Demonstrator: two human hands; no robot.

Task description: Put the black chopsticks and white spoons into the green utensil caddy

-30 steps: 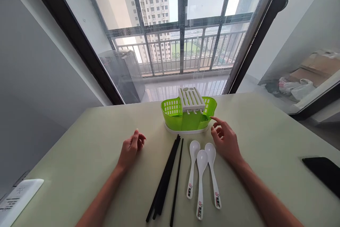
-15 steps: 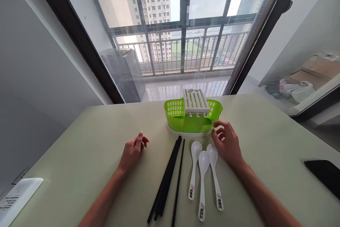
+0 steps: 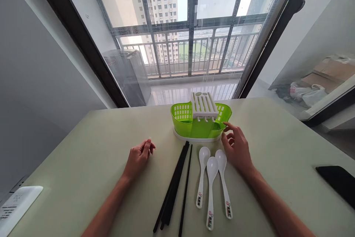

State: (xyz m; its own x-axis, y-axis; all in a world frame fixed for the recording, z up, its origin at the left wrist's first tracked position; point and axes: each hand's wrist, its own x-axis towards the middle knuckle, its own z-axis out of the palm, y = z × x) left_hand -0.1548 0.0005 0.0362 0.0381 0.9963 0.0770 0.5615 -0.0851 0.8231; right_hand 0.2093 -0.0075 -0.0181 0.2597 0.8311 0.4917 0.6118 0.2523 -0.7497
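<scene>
My left hand (image 3: 140,156) rests on the table, loosely curled with the thumb over the fingers and nothing seen in it. By the right end of the green cutlery basket (image 3: 203,130), my right hand (image 3: 236,147) holds its thumb and index finger apart, the index fingertip at the basket's edge; whether it touches I cannot tell. A white slotted rack (image 3: 204,105) with small hooks sits over the basket's middle. Between my hands lie several black chopsticks (image 3: 175,185), a single chopstick (image 3: 186,189) apart from them, and three white spoons (image 3: 212,168) (image 3: 204,153) (image 3: 221,158).
The pale table (image 3: 111,133) reaches to a glass door and balcony. A black flat object (image 3: 337,180) lies at the right edge and a white object with printing (image 3: 20,203) at the lower left. Beyond the door stands a grey appliance (image 3: 129,78).
The index finger of my right hand has lifted slightly and opened away from the thumb. My left hand, the spoons, the chopsticks and the basket stay in place.
</scene>
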